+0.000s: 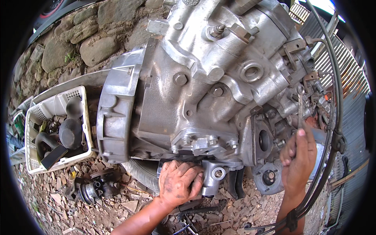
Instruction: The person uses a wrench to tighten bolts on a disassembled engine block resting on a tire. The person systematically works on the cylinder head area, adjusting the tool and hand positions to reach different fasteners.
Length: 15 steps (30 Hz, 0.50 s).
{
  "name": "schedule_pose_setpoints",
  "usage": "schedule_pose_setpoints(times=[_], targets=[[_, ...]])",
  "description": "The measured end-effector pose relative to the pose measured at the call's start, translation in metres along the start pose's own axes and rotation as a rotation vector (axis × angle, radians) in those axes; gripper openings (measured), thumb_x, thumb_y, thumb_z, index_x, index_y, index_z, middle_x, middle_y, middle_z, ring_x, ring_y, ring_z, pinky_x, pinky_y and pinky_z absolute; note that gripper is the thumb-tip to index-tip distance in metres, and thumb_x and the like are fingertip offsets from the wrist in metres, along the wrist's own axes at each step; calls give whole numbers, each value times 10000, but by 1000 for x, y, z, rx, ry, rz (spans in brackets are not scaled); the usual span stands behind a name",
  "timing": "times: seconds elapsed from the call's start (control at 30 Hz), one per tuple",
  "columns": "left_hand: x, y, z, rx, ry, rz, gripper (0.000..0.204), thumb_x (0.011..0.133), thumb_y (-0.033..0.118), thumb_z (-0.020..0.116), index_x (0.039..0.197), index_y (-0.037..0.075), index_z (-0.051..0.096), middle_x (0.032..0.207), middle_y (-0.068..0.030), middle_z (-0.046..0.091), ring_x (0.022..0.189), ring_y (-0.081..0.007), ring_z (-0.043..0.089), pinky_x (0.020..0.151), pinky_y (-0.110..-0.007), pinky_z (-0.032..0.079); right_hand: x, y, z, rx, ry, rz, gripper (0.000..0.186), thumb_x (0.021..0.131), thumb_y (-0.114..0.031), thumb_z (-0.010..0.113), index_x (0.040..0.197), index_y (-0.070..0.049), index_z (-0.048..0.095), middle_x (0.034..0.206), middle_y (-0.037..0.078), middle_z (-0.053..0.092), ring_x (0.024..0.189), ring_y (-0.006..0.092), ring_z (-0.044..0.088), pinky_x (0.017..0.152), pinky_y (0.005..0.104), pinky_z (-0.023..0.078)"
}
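One gearbox (211, 90) occupies the centre and top of the view, above ground (129, 205) strewn with stone chips. Its casing is cast metal, silver-grey, bright along the raised ribs and bosses and duller, with a brownish tint, on the flat left flank. A ribbed bell housing (117, 105) closes the left end, paler than the flank beside it. Hex bolts are seated in the casing; the large bolt (180, 79) on the flank shows a dark, worn head. A round port (252, 72) with a raised rim opens to the upper right of centre. At the lower edge, a cover (203, 141) is secured by several small bolts. To the right of the cover stands a flange (263, 140) with a dark central opening.

Below the cover sits a silver unit (213, 178) with a round fitting on its face. The left hand (180, 182), smudged with dark grime, lies against the left side of this unit, fingers bent; whether it grips cannot be told. The right hand (298, 154) is raised to the right of the flange, thumb and fingers closed around a wrench (300, 107), its head pointing upward. Black cables (333, 98) run along the right side. A white crate (45, 105) of parts stands left of the bell housing.
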<state>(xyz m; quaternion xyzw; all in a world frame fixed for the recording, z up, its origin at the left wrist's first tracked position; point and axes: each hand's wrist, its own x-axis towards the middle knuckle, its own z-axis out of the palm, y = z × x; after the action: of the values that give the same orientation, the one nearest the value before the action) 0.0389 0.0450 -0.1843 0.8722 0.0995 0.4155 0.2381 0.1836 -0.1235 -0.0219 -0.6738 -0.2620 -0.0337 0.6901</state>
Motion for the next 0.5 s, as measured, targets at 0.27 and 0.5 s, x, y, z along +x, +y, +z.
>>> schedule_pose_setpoints(times=[0.27, 0.5], targets=[[-2, -2, -2, 26, -3, -34, 121, 725, 175, 687, 844, 150, 691, 821, 9, 642, 722, -208, 546, 690, -352, 412, 18, 6, -21, -195, 130, -38, 425, 956, -178, 507, 1353, -35, 455, 555, -74, 347, 413, 0, 277, 350, 178, 201], [-1, -4, -2, 23, -7, -19, 121, 724, 189, 692, 840, 152, 692, 807, 8, 638, 719, -206, 552, 693, -353, 421, 31, 2, -35, -196, 49, 97, 397, 959, -182, 517, 1332, -49, 493, 567, -65, 384, 420, 2, 312, 349, 179, 196]])
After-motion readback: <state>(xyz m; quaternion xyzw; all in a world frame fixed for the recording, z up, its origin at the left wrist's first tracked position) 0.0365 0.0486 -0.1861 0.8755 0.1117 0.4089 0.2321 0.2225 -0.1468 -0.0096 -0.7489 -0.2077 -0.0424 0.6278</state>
